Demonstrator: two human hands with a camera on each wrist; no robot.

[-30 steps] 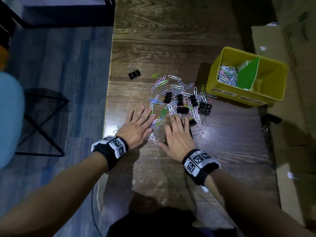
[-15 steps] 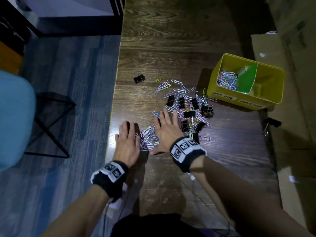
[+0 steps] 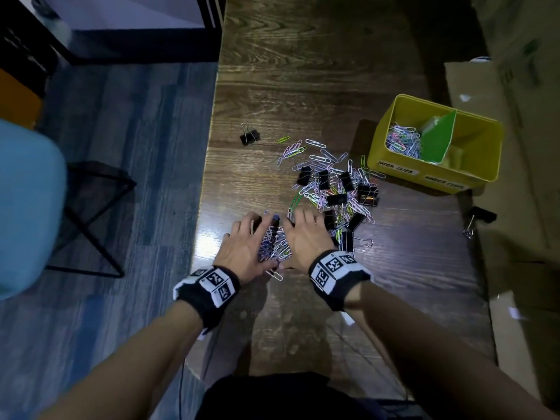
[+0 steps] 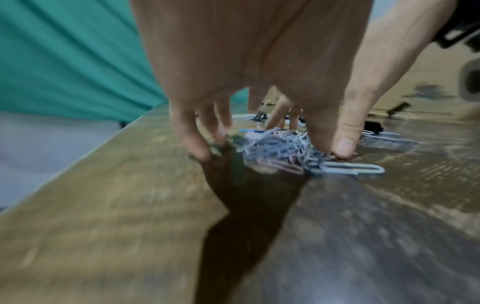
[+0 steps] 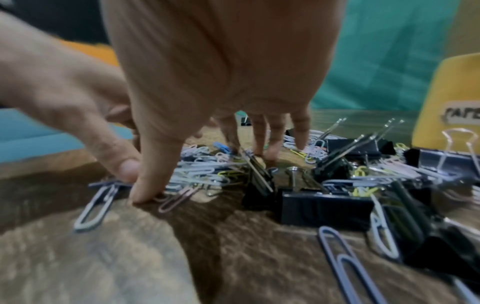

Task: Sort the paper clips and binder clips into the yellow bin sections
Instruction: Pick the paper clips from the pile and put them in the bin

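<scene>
My left hand [image 3: 248, 244] and right hand [image 3: 304, 237] lie side by side on the dark wooden table [image 3: 303, 86], cupped round a small heap of paper clips [image 3: 274, 244]. Their fingertips are down on the wood and the two thumbs meet at the heap's near end. In the left wrist view the heap [image 4: 280, 148] sits between thumb and fingers. Beyond lies the mixed pile of paper clips and black binder clips [image 3: 336, 198]. The yellow bin [image 3: 472, 165] stands at the right with a green divider [image 3: 436, 137]; paper clips [image 3: 403, 140] fill its left section.
A lone binder clip [image 3: 250, 136] lies far left of the pile. Another binder clip [image 3: 481, 216] lies off the table's right edge on cardboard [image 3: 515, 268]. The table's left edge runs just beside my left hand. A blue chair [image 3: 27, 207] stands on the floor at the left.
My left hand has slid right against the clips and the right hand has closed in. The loose clips between them are now squeezed into a tighter heap.
</scene>
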